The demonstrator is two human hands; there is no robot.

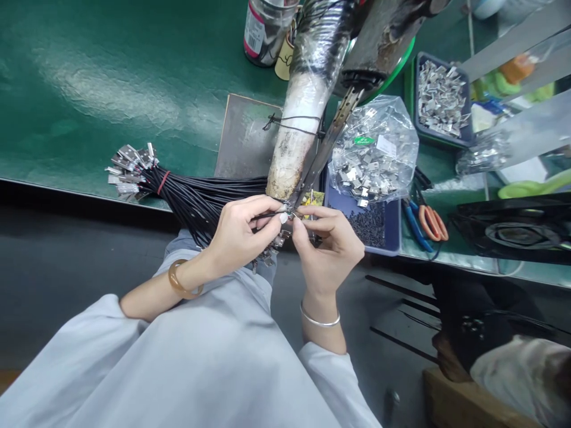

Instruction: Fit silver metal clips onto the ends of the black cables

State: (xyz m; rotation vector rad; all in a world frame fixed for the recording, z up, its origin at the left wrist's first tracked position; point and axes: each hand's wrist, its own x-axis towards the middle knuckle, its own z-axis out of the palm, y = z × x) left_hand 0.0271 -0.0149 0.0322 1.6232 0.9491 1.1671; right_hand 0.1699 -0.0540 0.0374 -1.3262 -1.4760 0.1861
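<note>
Black cables (209, 189) lie in a thick bundle along the front edge of the green desk (111, 89), the middle of the bundle sagging past that edge behind the left forearm. At the bundle's left end, flat metal plugs (131, 169) fan out, and a red band (163, 182) ties the cables just beside them. More metal ends (267, 255) show below the hands.

The left hand (241, 232) has its thumb and forefinger pinched on one black cable (265, 217), near its tip. The right hand (328, 244) pinches a small part (291, 214) at the same spot, its fingertips close to those of the left; the part is too tiny to make out clearly. Both hands meet just below the lower end of a white wrapped tube (298, 101), which slants down beside a narrow metal bar (332, 137).

A grey board (245, 139) lies on the desk to the left of the tube. To the right, a clear plastic bag (375, 160) of silvery pieces rests partly over a blue tray (395, 235) that holds small black bits (368, 227). Farther right are pliers (417, 226) with blue handles, orange-handled scissors (432, 223) and a black fan (517, 229). Beyond the bag stands a dark tray (466, 139) heaped with metal pieces (441, 98).
</note>
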